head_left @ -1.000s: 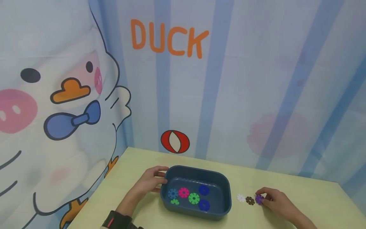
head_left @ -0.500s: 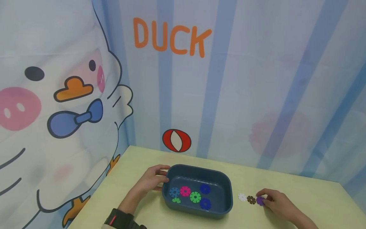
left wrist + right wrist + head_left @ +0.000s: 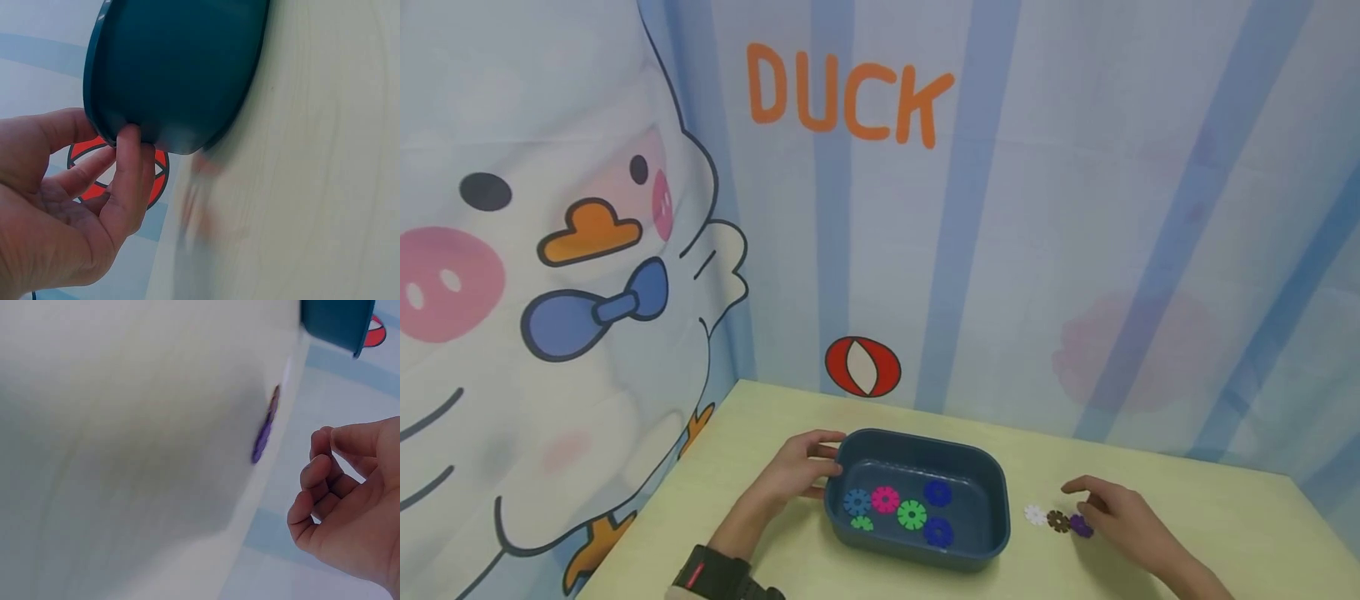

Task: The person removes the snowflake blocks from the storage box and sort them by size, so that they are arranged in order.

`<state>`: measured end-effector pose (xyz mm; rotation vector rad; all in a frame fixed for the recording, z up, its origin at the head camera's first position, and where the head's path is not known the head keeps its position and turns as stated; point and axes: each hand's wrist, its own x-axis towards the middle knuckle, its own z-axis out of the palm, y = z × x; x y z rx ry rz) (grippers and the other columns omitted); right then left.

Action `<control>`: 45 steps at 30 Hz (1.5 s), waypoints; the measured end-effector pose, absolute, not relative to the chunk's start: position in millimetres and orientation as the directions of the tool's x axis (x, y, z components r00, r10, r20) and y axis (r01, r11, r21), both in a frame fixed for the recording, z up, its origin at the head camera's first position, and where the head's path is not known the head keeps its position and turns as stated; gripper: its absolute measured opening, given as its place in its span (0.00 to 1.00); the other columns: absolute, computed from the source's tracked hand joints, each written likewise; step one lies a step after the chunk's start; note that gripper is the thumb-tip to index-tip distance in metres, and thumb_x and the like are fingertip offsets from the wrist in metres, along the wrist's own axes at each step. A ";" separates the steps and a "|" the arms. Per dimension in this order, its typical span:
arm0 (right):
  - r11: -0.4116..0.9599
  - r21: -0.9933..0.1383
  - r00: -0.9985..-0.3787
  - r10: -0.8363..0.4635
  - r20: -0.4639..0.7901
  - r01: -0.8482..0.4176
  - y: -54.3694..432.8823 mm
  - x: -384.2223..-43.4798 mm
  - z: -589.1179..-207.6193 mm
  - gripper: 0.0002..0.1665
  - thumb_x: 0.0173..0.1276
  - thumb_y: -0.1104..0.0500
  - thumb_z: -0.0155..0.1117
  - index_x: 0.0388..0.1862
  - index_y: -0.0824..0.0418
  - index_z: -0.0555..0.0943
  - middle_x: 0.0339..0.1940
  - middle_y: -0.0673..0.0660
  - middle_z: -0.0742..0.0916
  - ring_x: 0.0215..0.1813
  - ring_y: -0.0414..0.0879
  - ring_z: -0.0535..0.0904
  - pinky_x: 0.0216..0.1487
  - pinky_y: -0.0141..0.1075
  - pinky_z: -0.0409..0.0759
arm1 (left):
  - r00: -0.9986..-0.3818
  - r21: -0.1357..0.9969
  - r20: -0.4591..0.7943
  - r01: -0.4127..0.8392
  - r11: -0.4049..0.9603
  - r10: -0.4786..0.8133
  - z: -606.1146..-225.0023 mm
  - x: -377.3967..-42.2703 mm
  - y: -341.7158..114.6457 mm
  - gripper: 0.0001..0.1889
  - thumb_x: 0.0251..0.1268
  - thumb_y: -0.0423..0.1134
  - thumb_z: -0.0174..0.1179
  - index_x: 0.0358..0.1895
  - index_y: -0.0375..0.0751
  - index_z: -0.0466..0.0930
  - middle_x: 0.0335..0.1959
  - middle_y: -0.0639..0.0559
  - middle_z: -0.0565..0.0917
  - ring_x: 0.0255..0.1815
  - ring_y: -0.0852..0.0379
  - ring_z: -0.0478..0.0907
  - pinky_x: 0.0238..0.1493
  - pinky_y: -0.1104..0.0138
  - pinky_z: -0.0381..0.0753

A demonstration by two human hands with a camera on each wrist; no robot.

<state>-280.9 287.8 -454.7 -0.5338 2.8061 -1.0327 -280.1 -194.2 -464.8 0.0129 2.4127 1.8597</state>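
Note:
My left hand (image 3: 797, 467) rests its fingers against the left end of a dark blue bin (image 3: 977, 521); in the left wrist view the fingertips (image 3: 129, 134) touch the outer wall near the rim. To the right of the bin, a white snowflake disc (image 3: 1034, 514), a brown one (image 3: 1057, 521) and a purple one (image 3: 1082, 526) form a row. My right hand (image 3: 1123, 512) hovers just beside and above the purple disc, fingers loosely bent and holding nothing. In the right wrist view the purple disc (image 3: 261, 442) and brown disc (image 3: 275, 400) appear edge to edge.
Inside the bin lie a blue disc (image 3: 857, 502), a pink disc (image 3: 885, 499), a green disc (image 3: 912, 514), a smaller green piece (image 3: 862, 523) and two dark blue discs (image 3: 937, 492). Behind the pale yellow table (image 3: 775, 408) hangs a printed curtain (image 3: 1037, 208).
My right hand has let go of the purple disc and lifted slightly away from it. My left hand stays at the bin's left end, and the bin's contents look the same.

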 end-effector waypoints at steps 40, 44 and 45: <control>0.691 -0.384 -0.785 -0.475 0.398 -0.612 162.7 -286.0 -432.6 0.13 0.73 0.62 0.71 0.55 0.54 0.89 0.25 0.33 0.80 0.32 0.35 0.71 0.39 0.35 0.69 | -0.995 0.967 -0.075 -0.055 0.251 0.071 -459.8 -276.2 -194.4 0.27 0.68 0.28 0.66 0.71 0.36 0.77 0.57 0.37 0.84 0.48 0.48 0.87 0.39 0.54 0.92; 0.673 -0.391 -0.774 -0.489 0.401 -0.628 153.4 -286.5 -435.4 0.12 0.73 0.62 0.71 0.54 0.54 0.89 0.24 0.33 0.79 0.31 0.33 0.69 0.41 0.37 0.68 | -0.995 0.966 -0.073 -0.054 0.254 0.064 -461.1 -277.3 -193.8 0.27 0.68 0.28 0.66 0.70 0.36 0.77 0.57 0.38 0.84 0.48 0.48 0.87 0.39 0.53 0.92; 0.668 -0.392 -0.771 -0.495 0.400 -0.632 151.3 -286.4 -436.1 0.12 0.73 0.62 0.71 0.54 0.54 0.89 0.24 0.33 0.79 0.31 0.33 0.69 0.41 0.37 0.68 | -0.995 0.966 -0.073 -0.055 0.253 0.064 -461.6 -277.7 -193.6 0.27 0.68 0.28 0.66 0.70 0.37 0.77 0.57 0.38 0.84 0.48 0.47 0.87 0.39 0.53 0.92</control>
